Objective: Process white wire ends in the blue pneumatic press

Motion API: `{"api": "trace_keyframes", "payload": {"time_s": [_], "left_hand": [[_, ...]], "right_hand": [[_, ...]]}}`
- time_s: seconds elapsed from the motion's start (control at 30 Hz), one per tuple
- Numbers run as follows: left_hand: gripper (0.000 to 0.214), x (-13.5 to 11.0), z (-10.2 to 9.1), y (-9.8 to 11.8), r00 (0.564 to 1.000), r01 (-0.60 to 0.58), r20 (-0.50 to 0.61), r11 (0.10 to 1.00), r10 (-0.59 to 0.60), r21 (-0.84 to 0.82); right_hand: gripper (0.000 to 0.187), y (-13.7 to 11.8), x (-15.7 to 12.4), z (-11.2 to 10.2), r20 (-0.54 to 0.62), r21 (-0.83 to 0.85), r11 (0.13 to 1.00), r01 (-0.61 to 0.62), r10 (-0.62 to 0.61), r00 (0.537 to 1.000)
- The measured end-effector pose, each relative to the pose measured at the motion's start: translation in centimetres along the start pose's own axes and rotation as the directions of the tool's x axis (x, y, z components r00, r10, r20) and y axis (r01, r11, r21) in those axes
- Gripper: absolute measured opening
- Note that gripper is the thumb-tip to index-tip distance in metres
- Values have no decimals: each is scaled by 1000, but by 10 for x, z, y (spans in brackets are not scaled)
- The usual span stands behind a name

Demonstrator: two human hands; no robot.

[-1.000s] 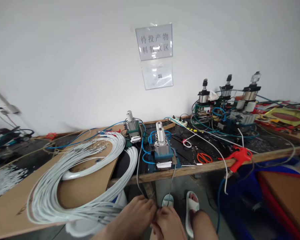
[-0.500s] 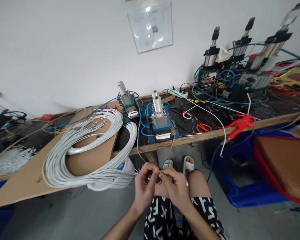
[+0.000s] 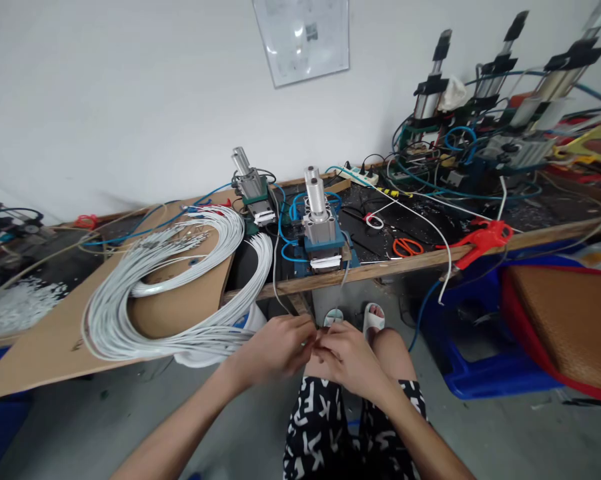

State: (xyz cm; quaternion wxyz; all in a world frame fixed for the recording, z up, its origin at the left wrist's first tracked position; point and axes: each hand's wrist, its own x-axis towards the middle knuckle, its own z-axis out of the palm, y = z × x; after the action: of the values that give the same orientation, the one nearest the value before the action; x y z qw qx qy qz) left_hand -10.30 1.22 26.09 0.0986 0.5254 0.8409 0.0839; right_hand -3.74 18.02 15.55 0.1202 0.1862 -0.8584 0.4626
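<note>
My left hand (image 3: 275, 347) and my right hand (image 3: 347, 353) meet fingertip to fingertip over my lap, just below the bench edge. Both pinch the end of a thin white wire that runs left into the big coil of white wires (image 3: 170, 293) lying on a cardboard sheet (image 3: 40, 360). What sits between the fingertips is too small to make out. Straight ahead on the bench stands a small pneumatic press (image 3: 323, 230) with a silver cylinder; a second one (image 3: 253, 190) stands behind it to the left.
Orange scissors (image 3: 406, 247) and a red air gun (image 3: 483, 238) lie on the black bench top. Several taller presses (image 3: 485, 107) with blue hoses stand at the far right. A blue bin (image 3: 475, 360) and a brown stool (image 3: 565, 327) sit right of my knees.
The camera tilted down, then held. My hands came up into view, stayed together at the wire end, and rolled from raised fingertips to a flatter, closer pinch.
</note>
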Motion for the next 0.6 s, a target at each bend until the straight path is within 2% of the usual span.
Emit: {"api": "trace_keyframes", "payload": {"time_s": [0.07,0.1,0.2,0.23,0.3,0.37,0.47,0.53,0.6], "left_hand": [[13,2,-2,0,999,-13,30,998,11,67],[13,2,-2,0,1000,-12,6,999,12,47],[15,0,9,1,974,15,-216,977,-62,-214],[15,-1,16,2,946,16,-299,940,-124,-340],[17,-1,34,7,863,-12,-418,816,-284,-578],[20,1,53,14,763,-67,-472,672,-442,-738],[23,7,77,26,613,-153,-487,512,-621,-845],[24,11,87,33,553,-195,-473,445,-686,-874],[25,13,91,38,532,-215,-460,412,-711,-886]], "right_hand": [[24,0,1,5,-41,47,998,-33,35,999],[25,-1,1,6,-67,116,991,-58,67,996],[29,-6,3,5,-121,405,908,-109,171,978],[29,-8,4,4,-136,484,869,-106,194,972],[30,-12,6,4,-180,586,807,-78,224,958],[30,-15,7,7,-229,636,770,-47,246,942],[29,-17,6,11,-263,657,753,-31,268,927],[28,-17,3,12,-257,657,753,-39,273,927],[29,-16,1,10,-246,655,754,-44,268,932]]}}
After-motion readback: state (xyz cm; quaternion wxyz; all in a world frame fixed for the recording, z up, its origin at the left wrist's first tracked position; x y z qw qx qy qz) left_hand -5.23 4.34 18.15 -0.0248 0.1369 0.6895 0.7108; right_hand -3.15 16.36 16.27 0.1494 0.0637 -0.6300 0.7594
